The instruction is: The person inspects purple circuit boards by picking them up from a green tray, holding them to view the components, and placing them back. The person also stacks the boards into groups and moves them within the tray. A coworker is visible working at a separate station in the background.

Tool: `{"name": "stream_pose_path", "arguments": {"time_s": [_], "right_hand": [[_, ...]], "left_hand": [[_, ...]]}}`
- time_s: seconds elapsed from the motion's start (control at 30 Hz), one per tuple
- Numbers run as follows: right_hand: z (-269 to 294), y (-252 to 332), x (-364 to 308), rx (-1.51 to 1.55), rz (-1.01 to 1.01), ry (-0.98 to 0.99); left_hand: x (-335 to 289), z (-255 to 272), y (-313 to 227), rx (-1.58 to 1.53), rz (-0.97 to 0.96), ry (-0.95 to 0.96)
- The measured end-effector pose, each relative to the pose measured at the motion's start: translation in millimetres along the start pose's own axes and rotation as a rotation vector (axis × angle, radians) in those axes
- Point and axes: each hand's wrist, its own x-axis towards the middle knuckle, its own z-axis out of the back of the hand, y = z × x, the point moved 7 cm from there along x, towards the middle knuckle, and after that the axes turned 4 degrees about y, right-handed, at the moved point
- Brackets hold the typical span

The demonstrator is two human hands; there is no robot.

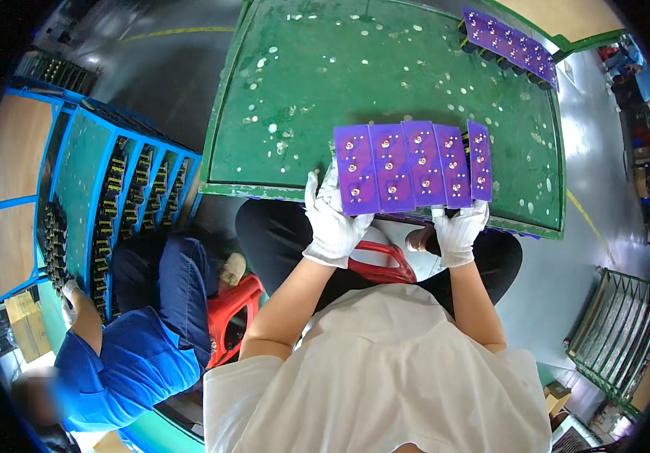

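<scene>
A row of several purple boards (422, 164) stands side by side near the front edge of the green table (302, 83). Round metal studs and small pale dots mark each face. My white-gloved left hand (334, 219) grips the left end of the row, thumb along the lower edge, other fingers partly behind it. At the lower right, my right hand (459, 232), also gloved, is closed on the bottom edge below the right-hand boards. The rightmost board sits slightly apart from its neighbour. Whatever lies behind the boards is mostly hidden.
Another row of purple boards (510, 47) on dark parts stands at the table's far right corner. On my left, a person in blue (132, 362) reaches toward a blue-framed rack (87, 166) of dark parts. A green wire rack (619, 332) is at right; a red stool (236, 313) stands left.
</scene>
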Motion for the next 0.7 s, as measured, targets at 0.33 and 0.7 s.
{"name": "stream_pose_path", "arguments": {"time_s": [0.33,0.7], "right_hand": [[1,-5,-1,0.049,-0.043,0.022],[5,3,-16,1.241,-0.376,0.050]], "left_hand": [[7,-21,1,-0.408,0.196,0.099],[13,19,-67,-1.862,0.534,0.079]]}}
